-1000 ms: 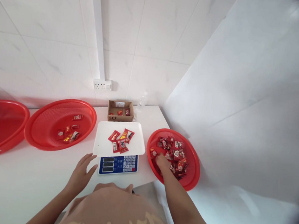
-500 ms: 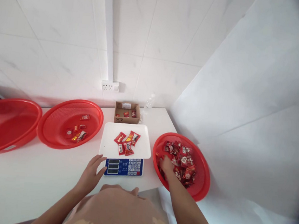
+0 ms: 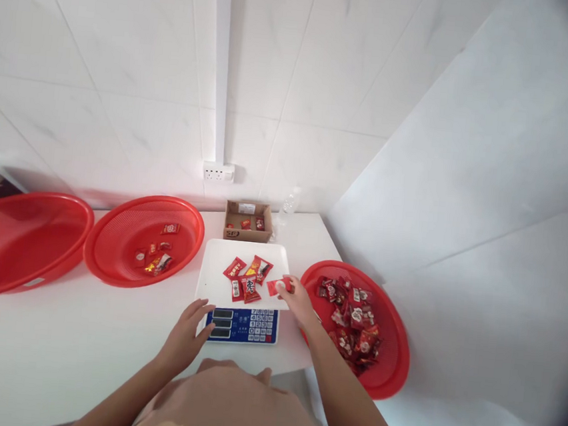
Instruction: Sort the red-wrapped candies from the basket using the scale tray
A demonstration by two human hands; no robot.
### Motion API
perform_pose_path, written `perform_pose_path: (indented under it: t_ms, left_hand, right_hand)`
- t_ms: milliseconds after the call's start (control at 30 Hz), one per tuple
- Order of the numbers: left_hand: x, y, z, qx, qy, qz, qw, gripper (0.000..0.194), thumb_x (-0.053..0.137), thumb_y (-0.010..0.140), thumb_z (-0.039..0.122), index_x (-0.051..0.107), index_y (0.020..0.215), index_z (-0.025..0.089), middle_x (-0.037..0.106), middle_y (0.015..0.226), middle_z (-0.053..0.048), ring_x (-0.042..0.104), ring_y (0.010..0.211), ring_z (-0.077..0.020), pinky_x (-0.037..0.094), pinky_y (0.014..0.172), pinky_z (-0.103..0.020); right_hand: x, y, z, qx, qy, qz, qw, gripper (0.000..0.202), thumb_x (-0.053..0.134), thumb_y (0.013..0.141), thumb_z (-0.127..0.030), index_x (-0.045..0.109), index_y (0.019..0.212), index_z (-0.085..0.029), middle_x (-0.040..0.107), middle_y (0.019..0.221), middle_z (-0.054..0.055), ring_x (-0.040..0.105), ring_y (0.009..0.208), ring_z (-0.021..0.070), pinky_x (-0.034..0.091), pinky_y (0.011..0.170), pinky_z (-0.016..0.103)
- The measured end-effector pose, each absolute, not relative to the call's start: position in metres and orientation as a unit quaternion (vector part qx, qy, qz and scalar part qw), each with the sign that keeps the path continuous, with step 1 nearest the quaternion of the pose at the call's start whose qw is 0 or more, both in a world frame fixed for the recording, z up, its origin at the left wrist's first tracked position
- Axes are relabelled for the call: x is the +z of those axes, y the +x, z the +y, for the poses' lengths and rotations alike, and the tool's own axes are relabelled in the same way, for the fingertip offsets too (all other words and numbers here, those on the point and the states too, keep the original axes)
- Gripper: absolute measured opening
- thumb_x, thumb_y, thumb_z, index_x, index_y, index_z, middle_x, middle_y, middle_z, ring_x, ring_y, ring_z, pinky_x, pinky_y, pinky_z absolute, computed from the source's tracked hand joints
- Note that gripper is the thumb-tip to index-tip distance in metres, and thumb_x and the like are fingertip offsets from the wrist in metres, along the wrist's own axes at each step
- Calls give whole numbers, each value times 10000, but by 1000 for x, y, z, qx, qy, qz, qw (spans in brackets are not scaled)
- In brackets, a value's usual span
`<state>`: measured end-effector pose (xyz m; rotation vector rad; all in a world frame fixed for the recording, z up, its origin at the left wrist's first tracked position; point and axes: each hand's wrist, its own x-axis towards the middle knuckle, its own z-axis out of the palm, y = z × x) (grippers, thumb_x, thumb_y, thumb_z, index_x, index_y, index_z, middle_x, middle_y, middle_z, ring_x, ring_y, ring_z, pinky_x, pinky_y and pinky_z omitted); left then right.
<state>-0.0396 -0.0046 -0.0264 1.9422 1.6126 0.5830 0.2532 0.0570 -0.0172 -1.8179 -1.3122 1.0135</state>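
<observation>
Presently pinching red snack packet in right hand at right side of scale pan; counting several wrapped packets already on pan, many left in right-side red basket; holding left hand, fingers apart, at left edge of digital scale.

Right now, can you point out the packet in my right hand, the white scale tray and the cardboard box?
Held packet (image 3: 272,287), head view: on the exposed part of its red wrapper.
White scale tray (image 3: 216,260), head view: on its bare left part.
Cardboard box (image 3: 251,236), head view: on its front wall.
</observation>
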Motion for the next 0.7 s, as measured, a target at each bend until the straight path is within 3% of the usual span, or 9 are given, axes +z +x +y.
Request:
perform_pose_path:
  t_ms: [67, 200, 300, 433, 567, 633, 700]
  left_hand:
    - [-26, -42, -5, 226, 718, 602, 266, 345, 466, 854, 322, 596, 1164, 242, 560, 1304, -70, 471, 1253, -228, 414, 1034, -424]
    - [-27, -50, -9, 237, 705, 615, 260, 354, 464, 853, 347, 600, 1161, 242, 567, 1294, -78, 479, 1246, -244, 428, 1018, -444]
    - [-33, -57, -13, 244, 695, 622, 265, 352, 473, 839, 341, 609, 1146, 236, 577, 1280, -89, 485, 1239, -257, 429, 1011, -462]
    - [-31, -57, -14, 261, 670, 626, 301, 341, 498, 811, 321, 621, 1115, 229, 585, 1267, -96, 490, 1231, -263, 397, 1034, -475]
    - [31, -39, -10, 274, 629, 569, 454, 354, 522, 811, 363, 610, 1129, 234, 582, 1275, -80, 513, 1203, -243, 384, 1043, -454]
    - [85, -29, -8, 270, 612, 462, 583, 373, 492, 849, 407, 590, 1171, 246, 603, 1253, -72, 566, 1134, -222, 447, 978, -425]
    - [139, -24, -11, 273, 633, 338, 640, 371, 516, 848, 431, 619, 1152, 246, 594, 1270, -79, 565, 1140, -233, 462, 950, -411]
  right_hand:
    - [-25, 246, 62, 344, -709, -524, 323, 575, 553, 742, -463, 488, 1220, -150, 641, 1096, 130, 625, 943, 232, 485, 822, 362]
    - [-43, 253, 55, 184, -711, -609, 298, 500, 487, 800, -393, 508, 1225, -131, 581, 1214, 162, 529, 1143, 265, 399, 986, 423]
    - [-56, 264, 33, 103, -727, -631, 250, 486, 449, 830, -361, 493, 1258, -135, 535, 1275, 160, 457, 1223, 277, 364, 1023, 433]
    - [-73, 277, -2, 87, -774, -606, 160, 565, 408, 857, -354, 372, 1360, -101, 456, 1362, 185, 398, 1284, 287, 347, 1033, 427]
    - [-76, 281, -19, 123, -793, -591, 84, 617, 388, 872, -349, 291, 1399, -42, 421, 1391, 219, 400, 1288, 302, 366, 1006, 412]
    - [-71, 279, -20, 146, -793, -587, 67, 618, 368, 884, -345, 263, 1408, -33, 425, 1388, 227, 426, 1270, 306, 387, 979, 402]
    - [-64, 276, -18, 173, -799, -574, 53, 611, 347, 896, -342, 232, 1422, -51, 461, 1361, 223, 484, 1219, 303, 413, 936, 395]
